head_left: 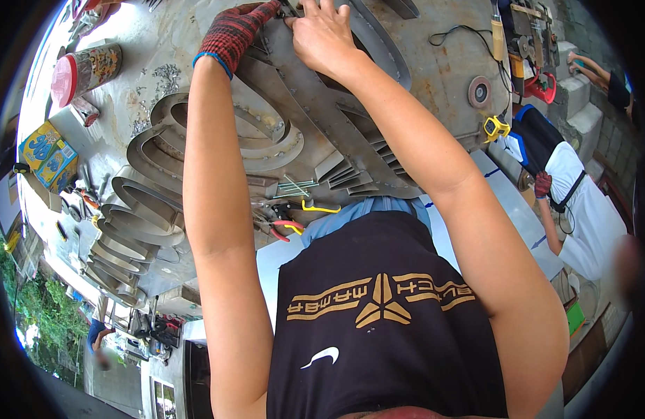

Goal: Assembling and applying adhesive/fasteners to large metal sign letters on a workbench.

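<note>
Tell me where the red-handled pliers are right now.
Head view: the red-handled pliers lie on the workbench, just right of the left forearm, beside yellow-handled pliers.

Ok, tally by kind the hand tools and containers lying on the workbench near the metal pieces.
Pliers, red and yellow handles: 1
Cylindrical container, red lid: 1
Yellow-blue cardboard box: 1
Yellow tape measure: 1
Grinding disc: 1
Total: 5

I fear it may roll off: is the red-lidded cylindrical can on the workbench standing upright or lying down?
Lying down. The can rests on its side on the workbench, red lid pointing left.
</note>
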